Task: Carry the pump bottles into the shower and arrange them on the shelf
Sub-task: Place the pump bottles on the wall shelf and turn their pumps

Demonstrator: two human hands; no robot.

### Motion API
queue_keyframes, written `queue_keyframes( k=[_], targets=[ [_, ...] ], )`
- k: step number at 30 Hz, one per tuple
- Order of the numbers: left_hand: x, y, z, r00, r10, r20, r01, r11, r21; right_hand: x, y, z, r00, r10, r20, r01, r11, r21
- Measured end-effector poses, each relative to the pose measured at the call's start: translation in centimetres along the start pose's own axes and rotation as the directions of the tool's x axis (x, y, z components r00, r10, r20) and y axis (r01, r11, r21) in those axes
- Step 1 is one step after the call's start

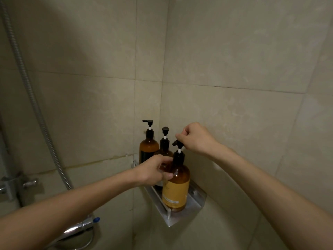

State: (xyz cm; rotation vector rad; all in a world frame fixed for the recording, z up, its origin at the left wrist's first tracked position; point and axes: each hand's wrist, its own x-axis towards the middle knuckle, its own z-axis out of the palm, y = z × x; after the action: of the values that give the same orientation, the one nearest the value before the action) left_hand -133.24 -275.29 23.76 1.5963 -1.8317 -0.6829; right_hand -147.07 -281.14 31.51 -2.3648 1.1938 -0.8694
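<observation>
1. A metal shelf (180,218) is fixed in the corner where two tiled walls (234,60) meet, and three amber pump bottles stand on it.
2. The front bottle (177,188), with a yellow label, stands at the near end of the shelf. Its base sits just behind the front edge, and it is about upright.
3. The left hand (153,171) grips this bottle at the shoulder, below the black collar. The thumb lies across the near side and the fingers curl round the far side.
4. The right hand (196,139) is above it, fingertips pressed together in a pinch on the black pump head (177,143). The nozzle points up and to the left.
5. The back-left bottle (148,147) stands at the far left corner of the shelf, close to the left wall. It has a dark label, and its nozzle points left.
6. The middle bottle (164,148) stands in the back corner between the other two. It is just beside the back-left bottle, and the left hand hides its lower part. I cannot tell whether it touches the front bottle.
7. A ribbed metal shower hose (36,109) runs down the left wall, well apart from the shelf.
8. A chrome mixer tap (79,226) with a blue mark sits lower left, below the left forearm.
</observation>
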Motion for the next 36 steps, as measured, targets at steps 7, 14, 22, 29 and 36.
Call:
queue_keyframes(
  k=[7,14,22,29,36],
  targets=[
    [-1.0,-0.3,1.2,0.98,0.024,-0.198,-0.004,0.995,0.102,0.1,-0.2,0.1,1.0,0.009,0.0,-0.009,0.999,-0.041],
    [-1.0,0.3,0.4,0.995,0.019,-0.099,-0.003,0.987,0.16,-0.1,-0.3,0.2,1.0,0.022,0.004,-0.022,1.0,-0.011],
    [-1.0,0.2,0.1,0.999,0.028,-0.04,-0.023,0.994,0.105,-0.2,-0.5,0.2,0.999,0.033,0.007,-0.033,0.999,0.011],
    [-1.2,-0.4,-0.5,0.999,0.032,0.005,-0.032,0.979,0.203,-0.4,-0.9,0.3,1.0,0.016,0.025,-0.016,1.0,-0.005],
    [-0.8,-0.5,0.2,0.998,0.055,-0.016,-0.049,0.97,0.239,-0.6,-0.6,0.0,0.999,0.049,0.016,-0.049,0.999,0.006]
  ],
)
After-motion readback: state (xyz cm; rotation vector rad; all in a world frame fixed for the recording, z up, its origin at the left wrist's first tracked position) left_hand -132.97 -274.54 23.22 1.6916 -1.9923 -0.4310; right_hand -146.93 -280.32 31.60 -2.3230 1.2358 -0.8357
